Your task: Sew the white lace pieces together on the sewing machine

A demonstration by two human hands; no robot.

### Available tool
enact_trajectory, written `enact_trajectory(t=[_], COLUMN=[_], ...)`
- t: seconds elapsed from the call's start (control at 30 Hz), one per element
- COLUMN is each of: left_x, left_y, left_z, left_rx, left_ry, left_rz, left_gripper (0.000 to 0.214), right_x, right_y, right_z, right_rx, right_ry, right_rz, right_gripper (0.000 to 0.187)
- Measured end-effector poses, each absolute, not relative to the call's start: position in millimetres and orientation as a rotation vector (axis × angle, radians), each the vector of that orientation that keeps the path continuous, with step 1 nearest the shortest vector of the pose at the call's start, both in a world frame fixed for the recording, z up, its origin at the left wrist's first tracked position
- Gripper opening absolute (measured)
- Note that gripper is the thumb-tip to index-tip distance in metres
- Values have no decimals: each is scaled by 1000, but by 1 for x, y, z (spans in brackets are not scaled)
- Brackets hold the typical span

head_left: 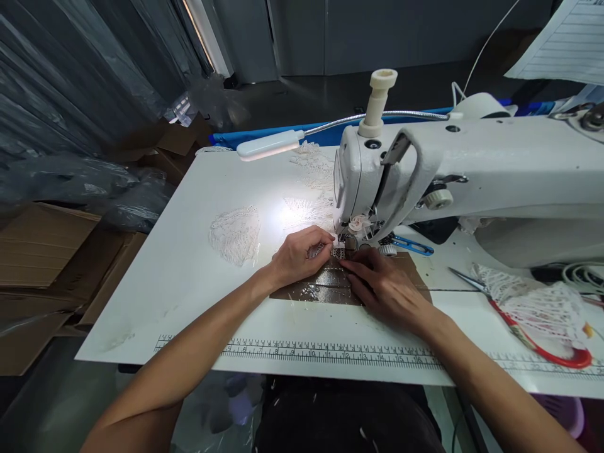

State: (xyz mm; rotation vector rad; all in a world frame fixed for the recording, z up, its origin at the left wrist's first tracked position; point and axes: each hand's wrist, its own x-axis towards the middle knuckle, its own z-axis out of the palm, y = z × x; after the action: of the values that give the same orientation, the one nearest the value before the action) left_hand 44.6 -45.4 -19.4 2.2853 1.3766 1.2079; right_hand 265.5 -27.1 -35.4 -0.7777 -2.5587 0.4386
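Observation:
My left hand (304, 253) is closed in a pinch at the left of the presser foot (340, 239), its fingertips on a small piece of white lace (338, 252). From the other side my right hand (384, 280) holds the edge of the same lace with its fingertips, its thumb lower down over the brown plate (325, 286). Most of the lace under the foot and fingers is hidden. The white sewing machine (509, 167) stands over both hands. A pale fabric rosette (359, 224) sits near its needle area.
Lace pieces lie on the table, one at left (234, 234) and others behind the left hand (306, 212). Red-handled scissors (533, 343) lie under white lace (542, 305) at right. Blue thread snips (413, 245) rest by the machine. A lamp (270, 145) hangs above. Cardboard boxes (42, 242) stand left.

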Motion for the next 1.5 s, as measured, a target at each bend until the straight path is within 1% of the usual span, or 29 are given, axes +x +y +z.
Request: enact_trajectory(t=[0.13,0.27,0.43,0.6,0.73,1.03,1.13,1.27,1.4,1.5], left_x=[44,44,43,41,42,43,39,35,37,43], left_y=[-45,-45,-45,-46,-47,-49,-49,-49,-47,-45], left_z=[-20,-23,-27,-26,-26,-25,-24,-24,-27,-27], left_rx=[2324,2404,2745,2948,2999,2979,2974,2961,2726,2432], left_ry=[1345,1291,1229,1211,1235,1243,1177,1094,1058,1181], left_rz=[1223,1199,937,762,786,812,730,628,825,979], left_gripper=[8,9,12,12,14,15,15,21,24,17], right_x=[263,259,265,279,288,299,303,304,302,303], right_y=[-27,-28,-28,-18,-7,8,11,13,15,13], right_z=[-34,-32,-31,-23,-16,-28,-34,-38,-32,-20], right_rx=[-819,-848,-770,-831,-966,-1165,-1241,-1247,-1358,-1470], right_ry=[-2574,-2609,-2569,-2408,-2167,-2118,-2205,-2356,-2317,-2223], right_rz=[387,332,460,650,537,150,78,44,50,165], right_gripper=[39,37,34,28,22,32,37,34,33,31])
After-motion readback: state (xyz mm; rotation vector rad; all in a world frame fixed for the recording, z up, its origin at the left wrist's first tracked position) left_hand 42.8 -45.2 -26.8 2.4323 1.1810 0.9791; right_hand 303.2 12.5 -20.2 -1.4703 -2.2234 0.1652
